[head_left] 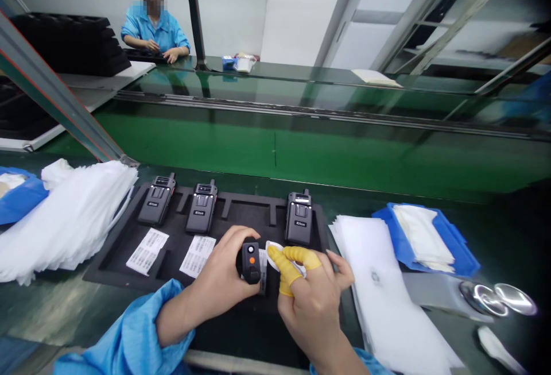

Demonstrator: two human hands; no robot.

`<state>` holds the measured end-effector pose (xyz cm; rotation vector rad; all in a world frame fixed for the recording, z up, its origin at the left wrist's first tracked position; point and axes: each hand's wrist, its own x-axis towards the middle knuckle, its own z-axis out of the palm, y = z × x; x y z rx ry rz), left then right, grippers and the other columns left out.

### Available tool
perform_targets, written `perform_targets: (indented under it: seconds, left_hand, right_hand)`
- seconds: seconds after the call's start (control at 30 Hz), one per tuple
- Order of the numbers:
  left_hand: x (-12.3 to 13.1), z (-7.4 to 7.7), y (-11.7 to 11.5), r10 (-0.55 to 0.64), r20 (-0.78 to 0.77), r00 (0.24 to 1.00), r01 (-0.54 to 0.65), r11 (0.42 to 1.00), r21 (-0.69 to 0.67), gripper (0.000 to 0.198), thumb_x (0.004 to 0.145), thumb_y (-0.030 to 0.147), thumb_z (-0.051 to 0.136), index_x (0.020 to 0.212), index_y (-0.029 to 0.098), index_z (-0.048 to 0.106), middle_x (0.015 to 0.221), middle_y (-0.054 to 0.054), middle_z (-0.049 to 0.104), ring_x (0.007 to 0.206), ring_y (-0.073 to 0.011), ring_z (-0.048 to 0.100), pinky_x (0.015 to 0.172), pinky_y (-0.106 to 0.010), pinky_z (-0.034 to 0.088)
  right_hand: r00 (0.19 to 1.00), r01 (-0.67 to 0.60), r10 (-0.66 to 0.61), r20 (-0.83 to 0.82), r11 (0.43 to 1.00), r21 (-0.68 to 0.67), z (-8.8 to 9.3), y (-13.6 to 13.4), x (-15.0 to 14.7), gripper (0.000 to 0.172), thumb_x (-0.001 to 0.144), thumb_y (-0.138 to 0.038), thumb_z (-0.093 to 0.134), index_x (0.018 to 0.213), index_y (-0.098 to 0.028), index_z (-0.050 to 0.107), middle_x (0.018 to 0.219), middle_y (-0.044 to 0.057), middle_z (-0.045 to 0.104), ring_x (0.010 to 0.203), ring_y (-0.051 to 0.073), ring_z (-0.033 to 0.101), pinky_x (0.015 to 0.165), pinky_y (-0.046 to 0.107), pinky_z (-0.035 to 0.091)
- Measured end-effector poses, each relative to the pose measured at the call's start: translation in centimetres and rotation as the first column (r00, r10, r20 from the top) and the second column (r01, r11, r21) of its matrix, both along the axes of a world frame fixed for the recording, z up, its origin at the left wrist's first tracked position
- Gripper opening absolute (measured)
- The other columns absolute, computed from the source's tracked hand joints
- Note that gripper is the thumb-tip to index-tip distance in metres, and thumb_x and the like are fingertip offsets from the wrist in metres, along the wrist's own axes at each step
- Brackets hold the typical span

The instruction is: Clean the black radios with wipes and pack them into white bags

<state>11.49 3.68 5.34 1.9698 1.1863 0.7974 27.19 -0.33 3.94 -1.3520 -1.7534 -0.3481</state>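
Note:
My left hand (219, 277) is wrapped round a black two-way radio (251, 261), whose end with an orange button and a white one faces me. Yellow finger cots cover two fingertips of my right hand (312, 289), which pinches a small white cloth (272, 248) close beside that radio. Both hands are above a black foam tray (116, 260). Three more radios lie in it: one at the left (157, 200), one beside it (201, 207) and one at the right (299, 218). Printed label sheets (147, 251) rest in front of them, one partly hidden behind my hands.
White sleeves are stacked at the left (73, 214), and another white stack (383, 283) lies right of the tray. Beyond it are a blue bin (462, 251) holding white cloths and a round metal container (484, 297). Across the green belt (275, 142) sits a co-worker (157, 27).

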Motion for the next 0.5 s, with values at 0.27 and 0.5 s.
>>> perform_targets:
  seconds: [0.27,0.5]
  left_hand:
    - [0.0,-0.1,-0.2,-0.002,0.012,1.0,0.002,1.0,-0.003,0.053,0.058,0.005,0.062,0.106,0.024,0.047,0.106,-0.002,0.051,0.099,-0.0187,0.054,0.087,-0.03,0.045]
    - [0.0,0.0,0.0,0.002,0.007,1.0,-0.001,1.0,-0.009,0.053,0.059,0.008,0.065,0.106,0.024,0.048,0.109,-0.004,0.053,0.102,-0.0216,0.055,0.09,-0.034,0.045]
  right_hand:
    - [1.0,-0.006,0.006,-0.018,1.0,0.009,0.2,0.0,-0.2,0.03,0.077,-0.004,0.045,0.091,-0.02,0.066,0.087,0.004,0.06,0.08,0.016,0.05,0.087,0.044,0.029]
    - [0.997,-0.054,0.056,-0.049,0.997,0.048,0.4,-0.1,-1.6,0.031,0.076,-0.002,0.045,0.09,-0.021,0.065,0.088,0.003,0.06,0.082,0.015,0.052,0.088,0.042,0.029]
